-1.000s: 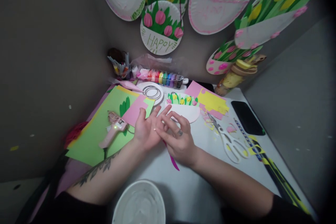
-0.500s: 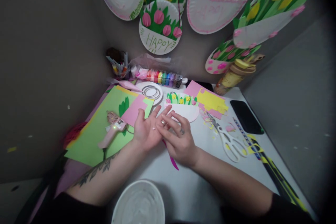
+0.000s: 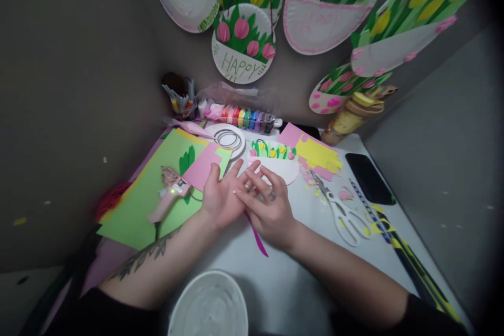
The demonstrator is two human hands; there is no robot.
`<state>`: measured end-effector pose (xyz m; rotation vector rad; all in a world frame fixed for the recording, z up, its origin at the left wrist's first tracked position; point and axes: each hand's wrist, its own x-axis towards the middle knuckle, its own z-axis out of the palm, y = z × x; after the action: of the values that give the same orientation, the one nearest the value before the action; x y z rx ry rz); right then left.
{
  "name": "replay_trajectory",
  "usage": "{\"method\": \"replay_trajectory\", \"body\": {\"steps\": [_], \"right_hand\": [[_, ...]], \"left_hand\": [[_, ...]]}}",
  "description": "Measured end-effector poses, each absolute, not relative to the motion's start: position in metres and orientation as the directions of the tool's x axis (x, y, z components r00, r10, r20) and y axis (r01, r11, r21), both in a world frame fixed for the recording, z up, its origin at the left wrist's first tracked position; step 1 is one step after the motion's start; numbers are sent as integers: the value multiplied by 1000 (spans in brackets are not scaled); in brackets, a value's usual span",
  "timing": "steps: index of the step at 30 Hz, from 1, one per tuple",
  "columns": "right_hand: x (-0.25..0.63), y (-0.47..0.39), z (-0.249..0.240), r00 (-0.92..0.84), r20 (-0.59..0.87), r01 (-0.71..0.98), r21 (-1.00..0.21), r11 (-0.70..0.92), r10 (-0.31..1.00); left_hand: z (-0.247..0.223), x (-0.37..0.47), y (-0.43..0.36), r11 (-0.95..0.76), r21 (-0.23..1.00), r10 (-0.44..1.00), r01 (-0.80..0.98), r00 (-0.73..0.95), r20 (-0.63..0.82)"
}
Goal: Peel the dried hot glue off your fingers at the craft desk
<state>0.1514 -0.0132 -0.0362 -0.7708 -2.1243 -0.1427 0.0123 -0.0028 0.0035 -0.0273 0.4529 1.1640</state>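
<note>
My left hand [image 3: 224, 197] lies palm up over the middle of the table, its fingers spread. Across its palm and fingers reaches my right hand [image 3: 271, 212], fingers stretched out and slightly apart. By the right hand's nearest fingertip is a tiny pale bit [image 3: 235, 191], touching the left palm; whether the fingertip touches it I cannot tell. A curved magenta strip with a pointed end [image 3: 258, 239] lies on the table, partly hidden beneath the right hand. Just beyond the fingertips rests a half-round white paper plate piece [image 3: 277, 167] with small paper tulips.
At left, a pink glue gun [image 3: 169, 199] lies on green paper [image 3: 129, 220]. White scissors [image 3: 342, 212], paper scraps and a phone [image 3: 370, 178] are at right. A white tub [image 3: 208, 304] stands in front. Colourful clay packs [image 3: 246, 117] and a cup [image 3: 348, 115] line the back.
The right fingers have shifted slightly on the left palm, and the nearest fingertip is now beside the tiny pale bit, which lay apart before. The view has tilted a little.
</note>
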Motion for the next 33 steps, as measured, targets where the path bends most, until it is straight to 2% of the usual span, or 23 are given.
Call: {"method": "replay_trajectory", "body": {"steps": [3, 7, 13, 19, 24, 29, 33], "right_hand": [[151, -14, -37, -471, 757, 541, -157, 826, 452], [152, -13, -39, -481, 725, 564, -174, 807, 493], [156, -9, -34, -467, 686, 532, -286, 797, 558], [153, -13, -31, -532, 680, 551, -173, 816, 504], [152, -15, -33, -535, 702, 536, -148, 831, 470], [150, -14, -36, -565, 593, 634, -134, 762, 574], [150, -15, -38, -605, 580, 596, -123, 794, 545]], "left_hand": [[3, 11, -2, 391, 231, 897, -891, 313, -313], [1, 11, -2, 393, 206, 889, -896, 313, -334], [3, 11, -2, 376, 181, 900, -909, 311, -305], [5, 11, -3, 398, 178, 889, -900, 330, -319], [2, 9, -3, 396, 183, 892, -900, 329, -311], [2, 6, 0, 407, 203, 888, -891, 333, -317], [3, 5, 1, 377, 218, 908, -900, 312, -281]]}}
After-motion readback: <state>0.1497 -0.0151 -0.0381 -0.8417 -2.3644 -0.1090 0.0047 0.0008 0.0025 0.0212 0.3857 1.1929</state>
